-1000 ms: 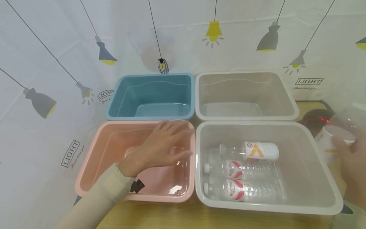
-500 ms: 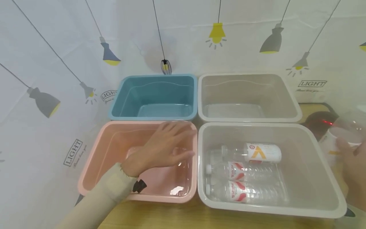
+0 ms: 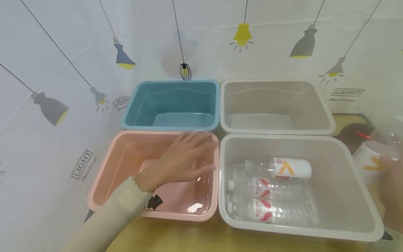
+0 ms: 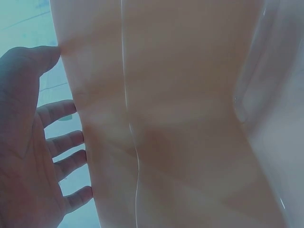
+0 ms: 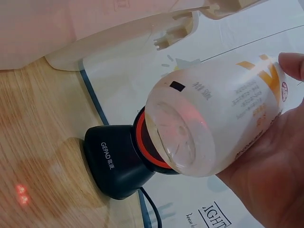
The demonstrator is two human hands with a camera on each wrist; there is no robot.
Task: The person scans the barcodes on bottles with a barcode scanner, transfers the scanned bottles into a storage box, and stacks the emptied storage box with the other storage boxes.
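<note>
My left hand [image 3: 182, 159] is spread over the pink bin [image 3: 176, 216], fingers toward its right rim. In the left wrist view, the fingertips [image 4: 76, 137] touch the bin's edge. At the far right, my right hand [image 3: 391, 189] grips a clear plastic bottle [image 3: 366, 161] with a white label and orange mark. The right wrist view has this bottle [image 5: 213, 114] tilted, its base toward a black scanner [image 5: 116, 161] with a glowing red ring; part of the right hand is out of frame. Several clear bottles [image 3: 291, 168] lie on their sides in the front white bin [image 3: 292, 229].
Behind stand a blue bin [image 3: 170, 127] and a beige bin [image 3: 277, 132], nothing visible inside either. All the bins stand close together on a wooden table [image 3: 176, 238]. A lamp-printed white cloth [image 3: 207, 45] hangs behind.
The bottle in my right hand has turned, so more of its orange mark faces the head camera. The head view has shifted slightly; my left hand stays on the pink bin.
</note>
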